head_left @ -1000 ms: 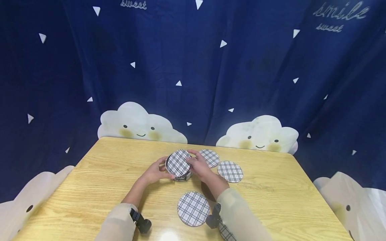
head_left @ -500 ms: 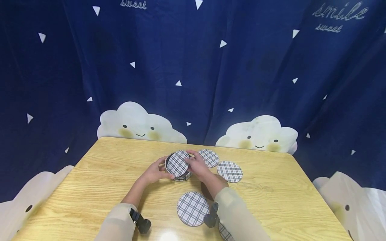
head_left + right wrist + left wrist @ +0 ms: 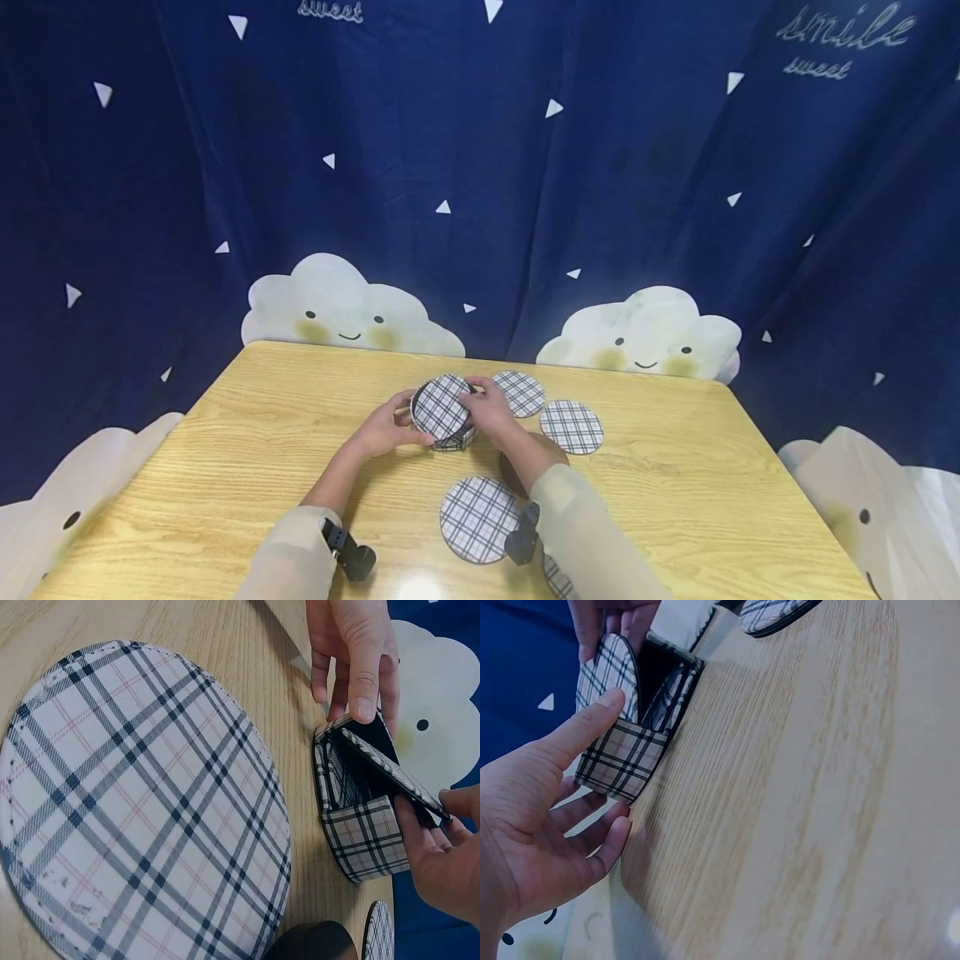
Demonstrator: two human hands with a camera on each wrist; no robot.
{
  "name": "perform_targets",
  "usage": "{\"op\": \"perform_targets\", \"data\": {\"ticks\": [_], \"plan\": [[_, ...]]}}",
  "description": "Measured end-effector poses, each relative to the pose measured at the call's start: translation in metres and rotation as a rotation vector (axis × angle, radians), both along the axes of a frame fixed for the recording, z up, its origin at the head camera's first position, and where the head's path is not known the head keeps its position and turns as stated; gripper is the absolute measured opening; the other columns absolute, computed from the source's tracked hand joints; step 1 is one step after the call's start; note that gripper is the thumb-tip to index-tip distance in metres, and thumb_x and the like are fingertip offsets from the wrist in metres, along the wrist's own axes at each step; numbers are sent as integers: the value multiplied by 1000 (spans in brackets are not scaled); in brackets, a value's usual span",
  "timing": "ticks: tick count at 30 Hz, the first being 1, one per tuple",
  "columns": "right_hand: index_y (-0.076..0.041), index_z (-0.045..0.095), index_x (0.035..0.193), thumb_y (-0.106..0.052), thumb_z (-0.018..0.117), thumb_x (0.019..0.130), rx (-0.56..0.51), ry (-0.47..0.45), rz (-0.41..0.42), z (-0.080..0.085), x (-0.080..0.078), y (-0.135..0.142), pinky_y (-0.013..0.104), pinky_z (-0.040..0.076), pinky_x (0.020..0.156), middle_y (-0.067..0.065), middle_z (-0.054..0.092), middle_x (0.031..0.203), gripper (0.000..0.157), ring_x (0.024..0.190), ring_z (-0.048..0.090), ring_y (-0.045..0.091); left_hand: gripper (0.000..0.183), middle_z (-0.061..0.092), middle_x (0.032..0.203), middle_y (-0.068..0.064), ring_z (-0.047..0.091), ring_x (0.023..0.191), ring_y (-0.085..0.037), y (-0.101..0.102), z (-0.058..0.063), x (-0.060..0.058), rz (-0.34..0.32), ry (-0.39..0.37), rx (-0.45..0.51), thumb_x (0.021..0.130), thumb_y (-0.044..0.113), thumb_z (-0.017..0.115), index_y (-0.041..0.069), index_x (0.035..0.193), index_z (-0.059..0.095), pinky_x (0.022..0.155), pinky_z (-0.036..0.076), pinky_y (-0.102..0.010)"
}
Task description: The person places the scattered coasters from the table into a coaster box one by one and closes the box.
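The fingers of the right hand (image 3: 487, 407) are pinching the edge of a plaid coaster (image 3: 441, 407), which is leaning tilted in the mouth of the plaid holder (image 3: 369, 838); the left hand (image 3: 382, 429) is gripping the holder's wall. The left thumb (image 3: 592, 724), lying at the rim, could be obstructing the coaster, and a slipping pinch could be dropping it askew. The coaster is hiding much of the interior; the right forearm (image 3: 528, 454) is partly covering a brown disc (image 3: 512, 479), the sleeve (image 3: 592, 533) a lower coaster (image 3: 557, 575).
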State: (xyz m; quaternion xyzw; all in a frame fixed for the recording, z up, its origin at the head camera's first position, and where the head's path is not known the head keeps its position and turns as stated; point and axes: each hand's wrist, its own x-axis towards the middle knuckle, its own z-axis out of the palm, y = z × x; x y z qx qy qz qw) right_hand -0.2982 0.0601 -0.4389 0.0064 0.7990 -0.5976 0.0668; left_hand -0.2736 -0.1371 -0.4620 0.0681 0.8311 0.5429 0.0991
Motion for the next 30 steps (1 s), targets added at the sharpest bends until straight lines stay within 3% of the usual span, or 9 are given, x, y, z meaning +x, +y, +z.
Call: {"op": "perform_targets", "data": {"ticks": [13,19,27,30], "plan": [[-3,53,128,-10,59,89,164,99,-17,5,3,1,22,49,54,3,52,76,41,61,51,12,94,34,148,-19,42,129,-43,-1,-3,-1,-8,-5,28,70,22,83,8,146,28,101,46,-46],[-8,58,123,-13,63,87,279,120,-33,2,2,5,22,43,55,5,57,81,37,71,51,14,92,34,147,-20,42,129,-42,0,-2,-1,-11,4,38,72,19,81,7,146,27,101,45,-45],[-6,56,126,-14,63,88,302,90,-26,-1,3,10,23,41,54,6,53,79,40,68,48,15,92,36,146,-21,44,128,-42,-2,-5,-1,-17,10,50,71,20,82,7,145,28,98,48,-44],[-7,58,124,-15,63,87,321,98,-36,-1,3,10,27,46,62,9,57,92,38,78,50,17,93,36,146,-20,44,127,-42,-2,-5,-1,-10,15,41,70,21,82,8,145,29,98,48,-45]]}}
